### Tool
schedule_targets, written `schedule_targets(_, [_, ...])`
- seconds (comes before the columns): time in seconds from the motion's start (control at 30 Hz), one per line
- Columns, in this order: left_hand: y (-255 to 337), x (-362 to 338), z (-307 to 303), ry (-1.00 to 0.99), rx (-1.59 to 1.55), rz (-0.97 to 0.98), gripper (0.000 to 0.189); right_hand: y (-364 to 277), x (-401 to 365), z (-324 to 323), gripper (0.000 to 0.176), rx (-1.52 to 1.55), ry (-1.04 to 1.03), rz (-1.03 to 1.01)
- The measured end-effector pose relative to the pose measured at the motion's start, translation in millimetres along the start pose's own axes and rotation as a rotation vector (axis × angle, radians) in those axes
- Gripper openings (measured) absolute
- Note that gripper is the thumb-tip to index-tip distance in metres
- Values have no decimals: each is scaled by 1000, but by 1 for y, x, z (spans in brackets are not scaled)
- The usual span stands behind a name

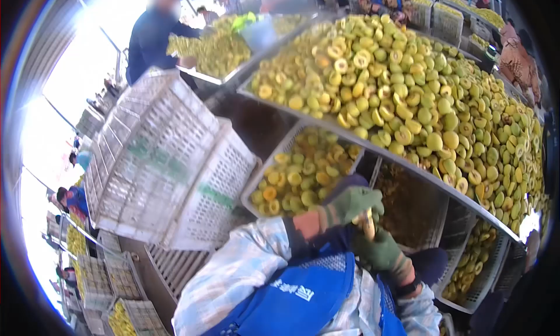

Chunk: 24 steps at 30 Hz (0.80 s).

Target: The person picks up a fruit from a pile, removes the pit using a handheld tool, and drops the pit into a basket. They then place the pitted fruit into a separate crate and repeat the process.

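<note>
My left hand, in a green glove with an orange cuff, has its fingers closed just above my right hand, also in a green glove and curled. Between them is a narrow pale yellow-tan thing, too small and blurred to name; both hands seem to grip it. Behind my left hand stands a white plastic crate partly full of yellow-green fruit, much of it halved. Beyond my hands, a metal-edged table bears a large heap of whole and cut fruit.
Stacked white crates rise at my left. A brown-stained bin and another fruit crate sit under the table edge. A person in dark clothes works at a second fruit table; more people and crates stand further off.
</note>
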<state>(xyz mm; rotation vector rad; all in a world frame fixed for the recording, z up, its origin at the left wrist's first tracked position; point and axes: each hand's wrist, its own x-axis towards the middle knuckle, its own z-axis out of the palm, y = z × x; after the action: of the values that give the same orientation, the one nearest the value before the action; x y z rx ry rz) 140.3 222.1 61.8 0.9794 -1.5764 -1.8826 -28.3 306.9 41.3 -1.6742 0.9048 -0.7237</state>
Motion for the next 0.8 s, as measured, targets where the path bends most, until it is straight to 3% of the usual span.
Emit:
schedule_targets(0.03, [-9, 1, -8, -57, 111, 185, 25, -4, -2, 1, 20, -49, 8, -7])
schedule_targets(0.07, [-33, 12, -20, -107, 26, 241, 29, -10, 2, 1, 19, -22, 0, 44])
schedule_targets(0.13, [-64, 12, -10, -20, -332, 123, 39, -20, 2, 8, 19, 315, -17, 406])
schedule_targets(0.17, [-54, 8, -13, 120, -523, -29, 44, -28, 4, 15, 22, 675, 79, 611])
schedule_targets(0.23, [-66, 7, -13, 248, -602, 27, 52, -25, 23, 12, 23, 648, 55, 607])
schedule_targets(0.27, [-69, 1, -24, 74, -783, -44, 58, -18, 25, 18, 24, 566, 8, 522])
schedule_targets(0.3, [-63, 1, -26, 161, -692, -79, 60, -22, 31, 20, 24, 482, -42, 433])
schedule_targets(0.33, [-57, 0, -26, 197, -599, -8, 59, -31, 32, 15, 26, 585, -40, 585])
schedule_targets(0.37, [-55, -6, -22, 230, -522, 40, 59, -36, 33, 14, 27, 570, -42, 526])
schedule_targets(0.5, [-33, -7, -15, 248, -313, 156, 58, -42, 29, 11, 26, 796, -25, 643])
schedule_targets(0.57, [-17, -3, -12, 271, -275, 56, 59, -42, 26, 11, 27, 902, -20, 621])
schedule_targets(0.8, [-8, 7, -3, 130, -310, 65, 60, -26, 9, 1, 30, 1262, -137, 450])
